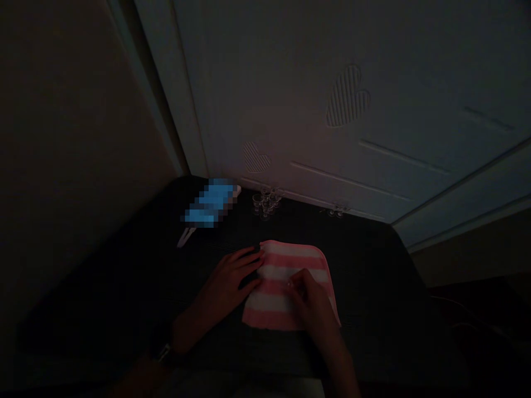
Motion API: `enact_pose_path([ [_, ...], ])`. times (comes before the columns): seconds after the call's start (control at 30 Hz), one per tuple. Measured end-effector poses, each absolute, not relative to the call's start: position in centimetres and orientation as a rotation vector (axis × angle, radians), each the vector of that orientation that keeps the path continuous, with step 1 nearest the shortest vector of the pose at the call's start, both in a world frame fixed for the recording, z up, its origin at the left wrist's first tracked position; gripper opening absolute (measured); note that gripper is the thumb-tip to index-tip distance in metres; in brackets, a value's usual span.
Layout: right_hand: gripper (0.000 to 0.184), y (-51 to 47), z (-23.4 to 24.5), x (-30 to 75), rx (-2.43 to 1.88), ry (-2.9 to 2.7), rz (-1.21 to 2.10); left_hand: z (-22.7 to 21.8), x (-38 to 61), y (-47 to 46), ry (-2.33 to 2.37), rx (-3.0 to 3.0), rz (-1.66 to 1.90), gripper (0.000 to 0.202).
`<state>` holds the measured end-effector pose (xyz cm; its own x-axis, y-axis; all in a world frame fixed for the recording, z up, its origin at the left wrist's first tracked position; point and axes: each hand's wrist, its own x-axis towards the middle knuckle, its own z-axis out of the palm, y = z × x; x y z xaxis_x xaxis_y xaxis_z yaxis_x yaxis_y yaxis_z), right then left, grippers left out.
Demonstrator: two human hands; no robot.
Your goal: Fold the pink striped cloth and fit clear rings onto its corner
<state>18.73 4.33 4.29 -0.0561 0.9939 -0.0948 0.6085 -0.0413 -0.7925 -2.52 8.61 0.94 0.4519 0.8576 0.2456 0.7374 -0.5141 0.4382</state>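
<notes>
A pink-and-white striped cloth (276,301) lies spread on the dark table. My left hand (234,273) rests at its left edge with the fingers stretched out and apart, the fingertips touching the cloth. Over the right half of the cloth, my right hand (311,298) is closed in a pinch. A small shiny, clear-looking thing (290,283) shows at its fingertips; the dim light and the fingers hide what kind it is.
A cluster of several small clear glasses (266,202) stands at the table's back edge. Small clear pieces (338,210) lie right of it. A blurred bright-blue panel (213,202) leans back left. Behind rises a pale panel with raised hearts (347,99). The room is very dark.
</notes>
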Motion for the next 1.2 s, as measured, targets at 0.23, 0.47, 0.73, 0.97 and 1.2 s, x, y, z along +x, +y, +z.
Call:
enact_pose_path([
  [0.23, 0.026, 5.6, 3.9, 22.8, -1.546, -1.274, 1.071, 0.6, -2.6, 8.7, 1.392, 2.453, 0.630, 0.039],
  [0.47, 0.020, 9.0, 3.9, 25.3, -0.985, -0.472, 1.458, 0.0, -2.9, 8.8, 1.365, 2.469, 0.660, 0.041],
  [0.73, 0.012, 12.0, 3.1, 27.2, -0.846, -0.251, 1.650, -0.5, -3.0, 8.9, 1.364, 2.491, 0.640, 0.040],
  [0.97, 0.011, 13.8, 2.7, 28.3, -0.952, -0.373, 1.577, -0.5, -2.9, 8.9, 1.375, 2.469, 0.666, 0.041],
  [1.2, 0.011, 15.9, 1.9, 29.7, -1.062, -0.557, 1.318, 0.0, -3.0, 8.7, 1.359, 2.491, 0.681, 0.039],
])
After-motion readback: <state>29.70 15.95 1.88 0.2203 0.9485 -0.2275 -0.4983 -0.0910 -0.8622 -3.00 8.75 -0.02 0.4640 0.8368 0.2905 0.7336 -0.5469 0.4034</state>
